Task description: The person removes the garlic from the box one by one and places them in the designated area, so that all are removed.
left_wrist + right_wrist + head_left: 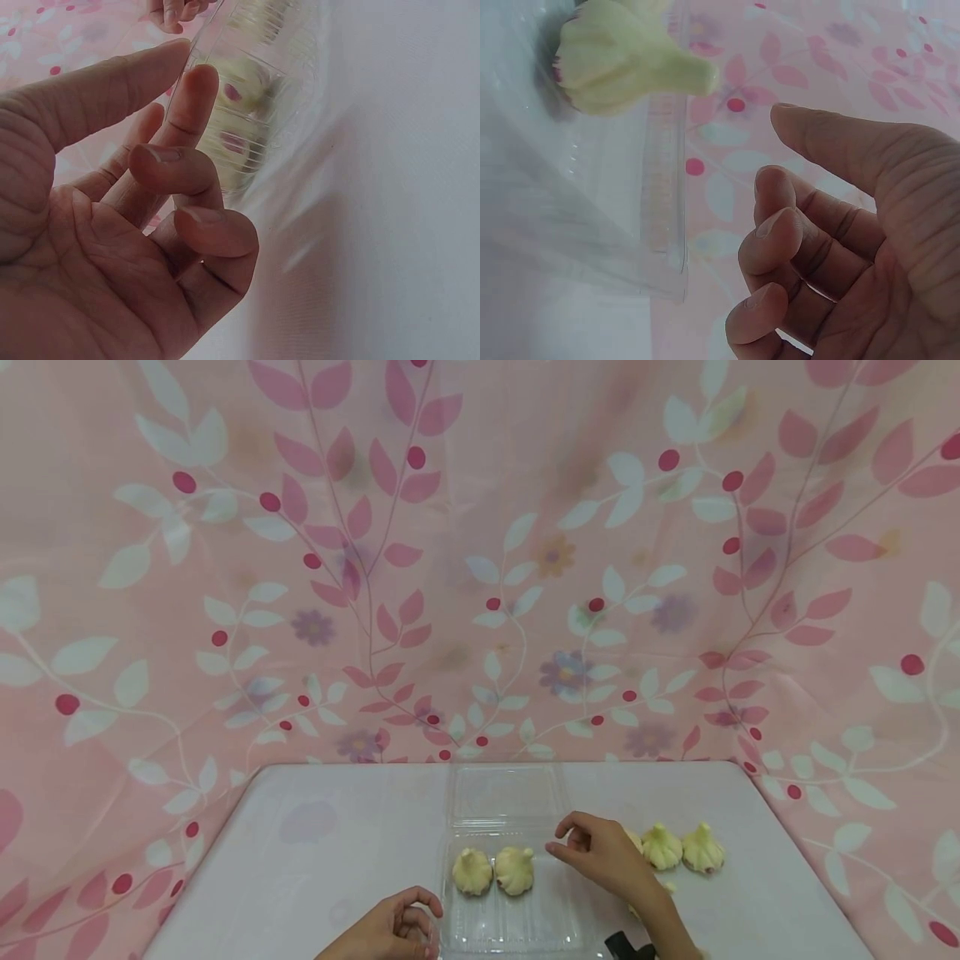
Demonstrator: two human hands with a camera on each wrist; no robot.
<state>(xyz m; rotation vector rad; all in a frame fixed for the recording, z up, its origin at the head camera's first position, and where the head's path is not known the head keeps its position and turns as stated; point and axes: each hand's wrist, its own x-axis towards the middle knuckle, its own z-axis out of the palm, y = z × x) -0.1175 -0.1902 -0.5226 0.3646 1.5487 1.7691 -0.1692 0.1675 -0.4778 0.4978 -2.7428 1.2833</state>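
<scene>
A clear plastic clamshell box (551, 910) lies with its lid (510, 793) folded back. Inside are two garlic bulbs, a left one (472, 872) and a right one (514, 870). My left hand (397, 927) is at the box's left side, fingers loosely bent; in the left wrist view its thumb and index fingertips overlap the box wall (289, 142). Over the box's right side hovers my right hand (603, 853), holding nothing, its fingers half bent and thumb apart. The right wrist view shows a garlic bulb (619, 60) beyond the fingertips.
More garlic bulbs sit on the white table (360, 835) to the right, including one near bulb (662, 847) and one outer bulb (703, 849), partly behind my right arm. A black object (628, 946) is at the front. A pink floral cloth (480, 568) hangs behind.
</scene>
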